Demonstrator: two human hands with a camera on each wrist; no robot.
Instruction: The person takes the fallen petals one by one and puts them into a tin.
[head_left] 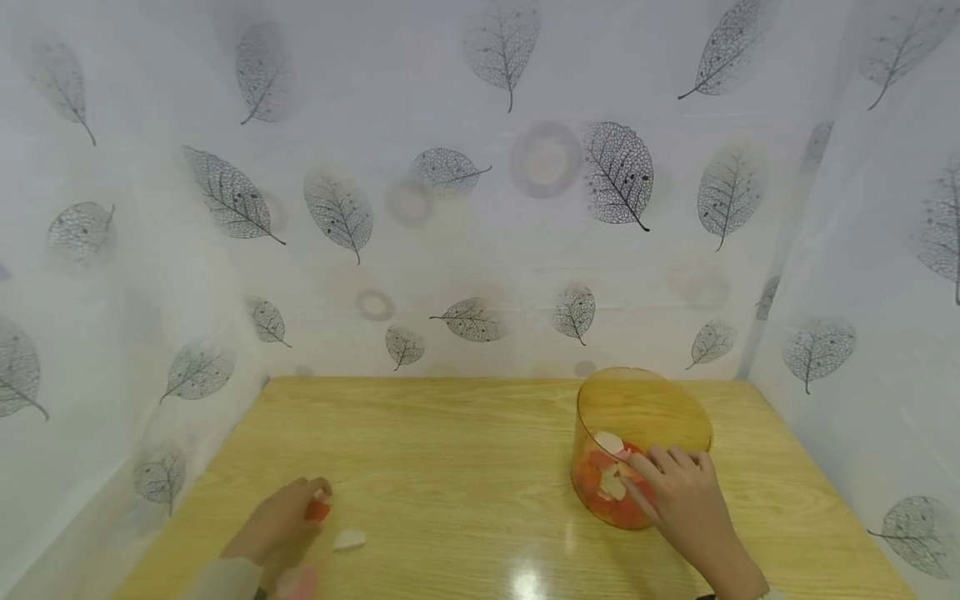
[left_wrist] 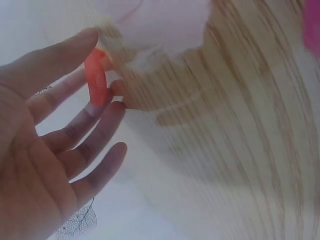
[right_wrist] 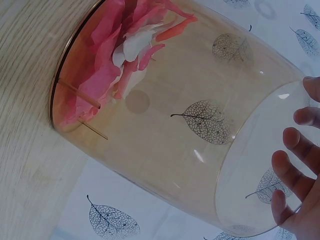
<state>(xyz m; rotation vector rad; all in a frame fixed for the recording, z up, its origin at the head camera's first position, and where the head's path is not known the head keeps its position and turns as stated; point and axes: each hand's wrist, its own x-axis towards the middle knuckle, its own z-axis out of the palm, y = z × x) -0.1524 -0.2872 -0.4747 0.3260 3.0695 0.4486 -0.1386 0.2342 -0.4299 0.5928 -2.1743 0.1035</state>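
Observation:
My left hand (head_left: 279, 518) is low over the left side of the table. Its thumb and fingertips pinch a small red petal (left_wrist: 96, 82), seen edge-on in the left wrist view. At the right stands an amber see-through bin (head_left: 678, 408) with pink, red and white petals (right_wrist: 102, 65) heaped in its bottom. My right hand (head_left: 686, 504) is at the bin's near rim, fingers spread and slightly bent over the opening, holding nothing. Whether it touches the rim I cannot tell.
A white petal (head_left: 348, 540) lies on the wooden table (head_left: 450, 467) right of my left hand. Nearer the front is a blurred pink petal (head_left: 297, 583). Something magenta (left_wrist: 312, 27) shows at the left wrist view's edge. Leaf-printed white curtains (head_left: 495, 250) enclose the table's back and sides.

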